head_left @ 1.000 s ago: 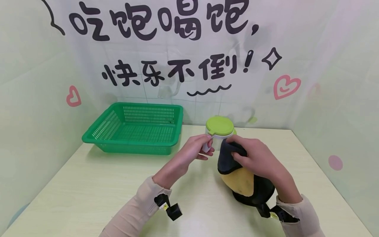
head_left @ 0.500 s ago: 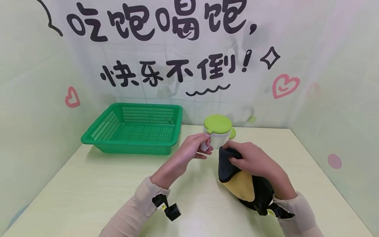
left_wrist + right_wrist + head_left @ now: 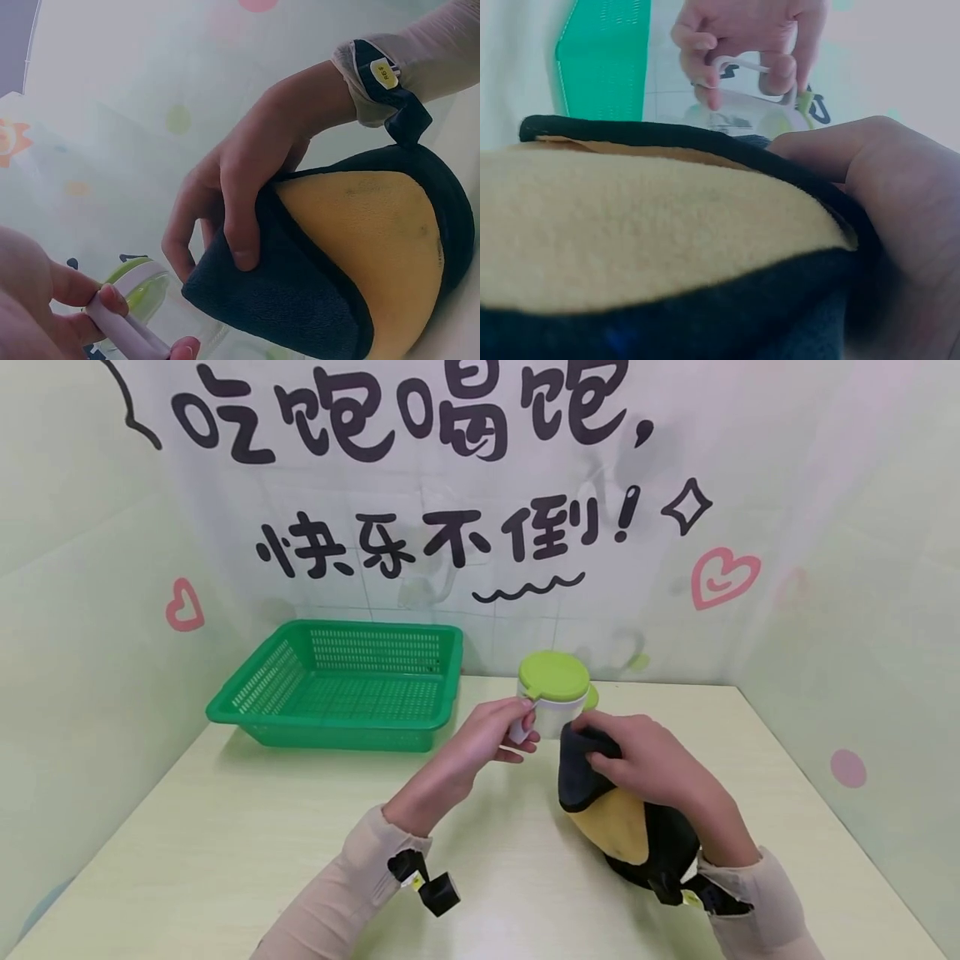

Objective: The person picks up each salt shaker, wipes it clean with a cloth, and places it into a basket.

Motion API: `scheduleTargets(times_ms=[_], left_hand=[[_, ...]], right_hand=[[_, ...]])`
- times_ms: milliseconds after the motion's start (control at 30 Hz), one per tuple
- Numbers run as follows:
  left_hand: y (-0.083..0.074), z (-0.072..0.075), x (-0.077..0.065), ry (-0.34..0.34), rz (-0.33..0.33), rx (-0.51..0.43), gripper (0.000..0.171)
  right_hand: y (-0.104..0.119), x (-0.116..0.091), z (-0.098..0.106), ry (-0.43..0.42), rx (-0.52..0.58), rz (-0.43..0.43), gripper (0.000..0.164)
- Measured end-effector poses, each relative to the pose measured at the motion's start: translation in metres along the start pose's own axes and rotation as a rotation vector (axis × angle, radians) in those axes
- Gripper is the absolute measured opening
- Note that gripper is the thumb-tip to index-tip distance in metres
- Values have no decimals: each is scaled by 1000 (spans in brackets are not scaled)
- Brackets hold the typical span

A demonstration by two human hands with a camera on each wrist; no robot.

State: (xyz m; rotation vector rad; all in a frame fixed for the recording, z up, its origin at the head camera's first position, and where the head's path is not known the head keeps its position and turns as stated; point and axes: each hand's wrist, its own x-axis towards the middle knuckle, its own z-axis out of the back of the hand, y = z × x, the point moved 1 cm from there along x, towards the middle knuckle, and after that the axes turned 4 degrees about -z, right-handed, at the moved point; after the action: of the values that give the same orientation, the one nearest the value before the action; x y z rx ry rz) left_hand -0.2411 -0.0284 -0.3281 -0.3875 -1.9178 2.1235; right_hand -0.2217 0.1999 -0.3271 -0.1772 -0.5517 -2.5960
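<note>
My left hand (image 3: 480,739) grips the white handle (image 3: 129,331) of a clear jar (image 3: 553,720) with a bright green lid (image 3: 555,675). The jar is at the back of the table, right of centre. A cloth (image 3: 611,827), dark navy on one face and yellow on the other, hangs folded from my right hand (image 3: 648,756). Its upper corner is pinched between thumb and fingers, close in front of the jar, overlapping its lower right in the head view. In the right wrist view, the cloth (image 3: 652,225) fills most of the foreground and hides part of the jar.
A green plastic basket (image 3: 337,737) with slotted walls stands at the back left of the pale wooden table (image 3: 487,877). Behind the jar, a small green round part (image 3: 591,697) shows at its right. A printed curtain (image 3: 420,585) hangs along the back.
My right hand and the cloth have come slightly down toward me, then a little back up, showing more of the jar's front. The left hand keeps its hold on the handle.
</note>
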Motion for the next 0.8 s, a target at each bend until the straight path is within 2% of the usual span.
scheduleTargets(times_ms=[167, 333, 567, 800], left_hand=[[-1, -1, 0, 8, 2, 8, 32], [-1, -2, 0, 6, 8, 11, 32], [0, -1, 0, 6, 11, 14, 30], [-3, -1, -1, -4, 11, 3, 30]], right_hand=[[3, -3, 6, -82, 8, 26, 34], [4, -3, 9, -96, 13, 30, 34], [0, 0, 4, -17, 42, 1, 33], [-7, 3, -3, 70, 16, -22, 30]])
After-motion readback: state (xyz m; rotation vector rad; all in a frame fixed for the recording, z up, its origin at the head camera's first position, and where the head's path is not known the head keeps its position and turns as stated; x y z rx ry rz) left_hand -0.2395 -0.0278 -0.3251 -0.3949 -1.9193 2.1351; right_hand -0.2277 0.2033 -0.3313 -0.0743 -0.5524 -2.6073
